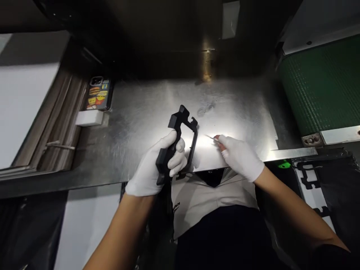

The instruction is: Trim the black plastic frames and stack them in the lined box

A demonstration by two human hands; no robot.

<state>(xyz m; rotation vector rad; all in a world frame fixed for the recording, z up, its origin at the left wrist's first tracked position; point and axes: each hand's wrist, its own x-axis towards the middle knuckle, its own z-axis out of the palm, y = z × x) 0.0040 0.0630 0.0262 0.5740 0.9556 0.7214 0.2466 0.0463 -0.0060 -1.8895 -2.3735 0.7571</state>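
Observation:
My left hand (163, 161), in a white glove, is closed around a black plastic bracket-like part (165, 159) with an open frame. The part stands tilted above the metal table, its notched end pointing up. My right hand (239, 153), also gloved, with bare fingertips showing, is pinched on a thin pointed tool (209, 137). Its tip points left toward the black part, with a gap between them. The tool's handle is hidden in my fingers, so I cannot tell its exact kind.
A shiny metal table (135, 123) spans the front. At left are a tall stack of cardboard sheets (59, 123), a phone (98, 93) and a small white block (90, 117). A green conveyor belt (323, 82) lies at right, above similar black parts (309, 180) and a green-handled tool (284, 164).

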